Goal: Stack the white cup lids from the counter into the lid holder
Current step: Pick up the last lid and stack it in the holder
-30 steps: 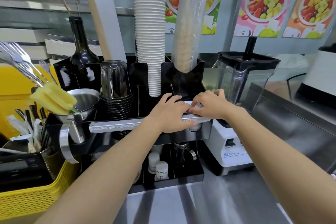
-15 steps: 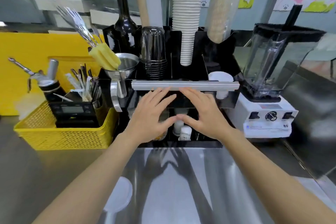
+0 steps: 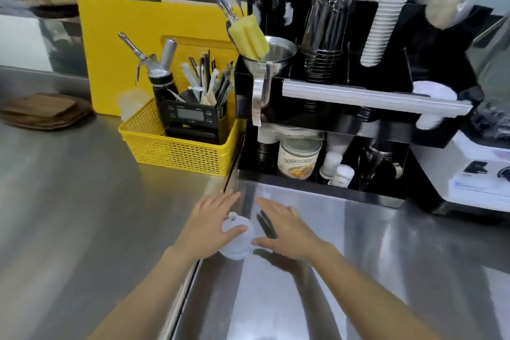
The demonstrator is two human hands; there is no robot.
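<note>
The left hand lies fingers spread over a round white lid, thumb resting on its smooth plastic top; the right hand hovers flat beside it, fingers apart, thumb near the rim. The lid sits on the brushed steel counter, open space all around. Behind, the black glossy holder carries stacked lids at its right end

The cup lid lies on the counter, in front of the organizer rack. Left of the rack sits a basket. Right of the rack stands a blender base. More lids sit in the rack's right end.
</note>
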